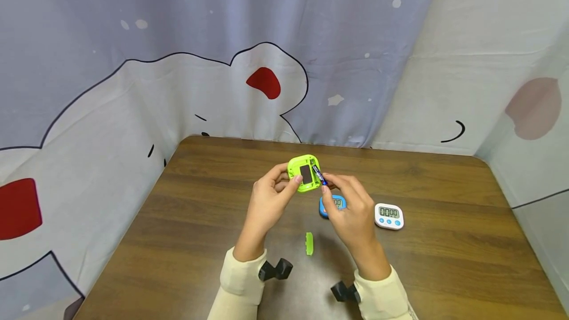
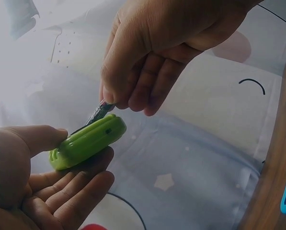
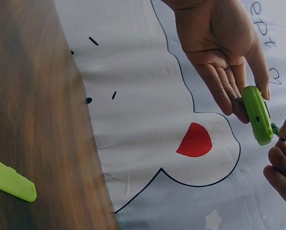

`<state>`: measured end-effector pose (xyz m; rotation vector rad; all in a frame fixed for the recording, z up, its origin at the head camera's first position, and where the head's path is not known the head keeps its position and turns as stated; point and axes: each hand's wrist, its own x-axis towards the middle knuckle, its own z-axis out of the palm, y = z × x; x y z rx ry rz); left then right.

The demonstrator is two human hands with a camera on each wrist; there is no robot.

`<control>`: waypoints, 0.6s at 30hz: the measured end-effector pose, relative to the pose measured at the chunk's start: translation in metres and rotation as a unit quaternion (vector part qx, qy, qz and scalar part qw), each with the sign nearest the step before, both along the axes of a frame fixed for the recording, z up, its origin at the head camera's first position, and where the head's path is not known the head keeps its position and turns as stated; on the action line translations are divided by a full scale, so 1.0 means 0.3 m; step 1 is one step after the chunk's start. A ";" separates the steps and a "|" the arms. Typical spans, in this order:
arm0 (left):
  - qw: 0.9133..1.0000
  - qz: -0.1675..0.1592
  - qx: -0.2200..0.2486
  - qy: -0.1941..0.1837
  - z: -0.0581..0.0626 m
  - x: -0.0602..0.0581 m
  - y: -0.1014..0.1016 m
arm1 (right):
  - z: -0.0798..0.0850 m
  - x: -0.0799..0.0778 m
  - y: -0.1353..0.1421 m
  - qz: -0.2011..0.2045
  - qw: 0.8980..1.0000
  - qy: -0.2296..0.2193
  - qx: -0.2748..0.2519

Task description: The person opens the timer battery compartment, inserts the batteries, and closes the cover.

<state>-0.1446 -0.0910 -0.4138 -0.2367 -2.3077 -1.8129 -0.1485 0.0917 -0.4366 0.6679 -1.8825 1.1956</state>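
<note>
Above the table, my left hand (image 1: pixel 268 200) grips a lime-green digital timer (image 1: pixel 294 168) between thumb and fingers, its back turned up. A narrow battery slot lies uncovered along the timer's right side. My right hand (image 1: pixel 353 207) pinches a dark blue battery (image 1: pixel 319 175) by its near end. The battery slants, its far end at the slot and its near end raised. In the left wrist view the battery (image 2: pixel 100 111) rises at an angle from the timer's (image 2: pixel 87 143) edge. The green battery cover (image 1: pixel 309 244) lies on the table below the hands.
A blue timer (image 1: pixel 340 202) lies behind the right hand, partly hidden by it. To its right is a white timer (image 1: pixel 389 216) with blue buttons. The wooden table (image 1: pixel 449 246) ends at a patterned curtain (image 1: pixel 346 63) at the back.
</note>
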 end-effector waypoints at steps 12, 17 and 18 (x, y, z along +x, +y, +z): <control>1.000 -0.009 0.002 -0.002 -0.005 -0.001 0.004 | -0.001 0.005 0.003 -0.001 1.000 -0.008 0.014; 1.000 -0.019 0.010 -0.003 -0.002 0.002 0.005 | 0.002 0.006 0.004 0.004 1.000 -0.011 0.014; 1.000 -0.021 0.012 -0.003 -0.002 0.002 0.005 | 0.003 0.006 0.005 0.005 1.000 -0.011 0.015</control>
